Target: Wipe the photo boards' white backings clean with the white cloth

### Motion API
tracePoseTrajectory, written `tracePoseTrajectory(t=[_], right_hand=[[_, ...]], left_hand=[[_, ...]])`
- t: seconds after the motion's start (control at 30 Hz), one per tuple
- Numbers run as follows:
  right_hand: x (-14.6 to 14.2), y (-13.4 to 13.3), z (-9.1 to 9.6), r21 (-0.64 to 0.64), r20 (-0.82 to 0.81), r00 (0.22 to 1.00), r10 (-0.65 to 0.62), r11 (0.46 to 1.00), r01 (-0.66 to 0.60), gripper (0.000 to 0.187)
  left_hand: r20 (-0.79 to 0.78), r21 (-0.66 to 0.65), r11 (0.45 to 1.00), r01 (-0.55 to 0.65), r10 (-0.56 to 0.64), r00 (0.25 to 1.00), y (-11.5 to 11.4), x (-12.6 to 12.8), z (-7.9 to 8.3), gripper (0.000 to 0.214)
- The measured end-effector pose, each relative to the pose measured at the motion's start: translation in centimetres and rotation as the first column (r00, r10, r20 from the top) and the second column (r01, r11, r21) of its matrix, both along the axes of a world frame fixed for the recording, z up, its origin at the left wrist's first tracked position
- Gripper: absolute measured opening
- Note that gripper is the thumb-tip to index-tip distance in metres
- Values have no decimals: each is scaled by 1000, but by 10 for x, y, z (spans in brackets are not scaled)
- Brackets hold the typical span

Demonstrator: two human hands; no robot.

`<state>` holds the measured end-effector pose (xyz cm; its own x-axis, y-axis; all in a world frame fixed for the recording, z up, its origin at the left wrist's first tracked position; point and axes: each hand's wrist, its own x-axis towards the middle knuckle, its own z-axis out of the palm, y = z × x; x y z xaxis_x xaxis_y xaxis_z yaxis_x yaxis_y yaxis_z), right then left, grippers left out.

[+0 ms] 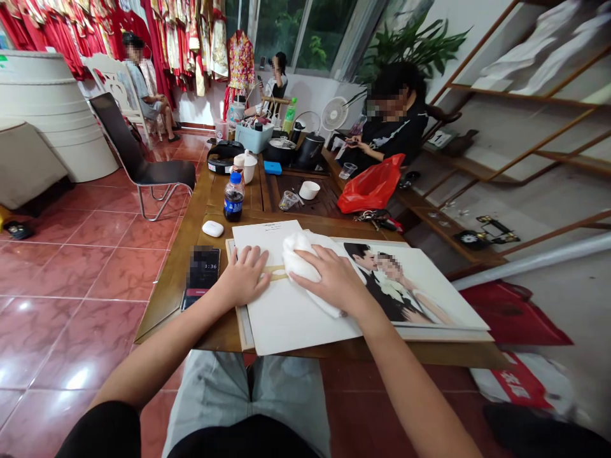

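My left hand (243,275) lies flat on a white paper sheet (296,305), touching nothing else, with its fingers slightly apart. My right hand (334,280) presses a folded white cloth (303,264) against the sheet, its fingers over the cloth. A narrow gold-coloured strip (274,273) shows between my hands. The sheet partly covers a large wedding photo panel (420,286), which lies on the wooden table (176,299). The cloth and my right hand hide part of the sheet.
A black phone (204,268) and white earbud case (212,228) lie left of the sheet. Behind stand a cola bottle (233,197), tea items and a red plastic bag (371,184). A seated person (391,121) is at the far right of the table.
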<state>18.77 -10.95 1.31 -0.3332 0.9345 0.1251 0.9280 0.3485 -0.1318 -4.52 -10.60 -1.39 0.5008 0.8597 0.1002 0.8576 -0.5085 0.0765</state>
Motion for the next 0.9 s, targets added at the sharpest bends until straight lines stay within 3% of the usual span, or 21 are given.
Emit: tracePoseTrajectory(t=[0.13, 0.53, 0.9], right_hand=[[0, 8, 4, -29, 21, 1000, 0, 1000, 0, 55], [-15, 10, 2, -42, 34, 962, 271, 962, -269, 58], [8, 40, 2, -17, 35, 999, 30, 999, -29, 58]], left_hand=[[-5, -7, 1000, 2, -2, 1000, 0, 0, -1, 59], [1, 27, 1000, 12, -12, 1000, 0, -1, -1, 54], [36, 22, 1000, 9, -10, 999, 2, -1, -7, 58]])
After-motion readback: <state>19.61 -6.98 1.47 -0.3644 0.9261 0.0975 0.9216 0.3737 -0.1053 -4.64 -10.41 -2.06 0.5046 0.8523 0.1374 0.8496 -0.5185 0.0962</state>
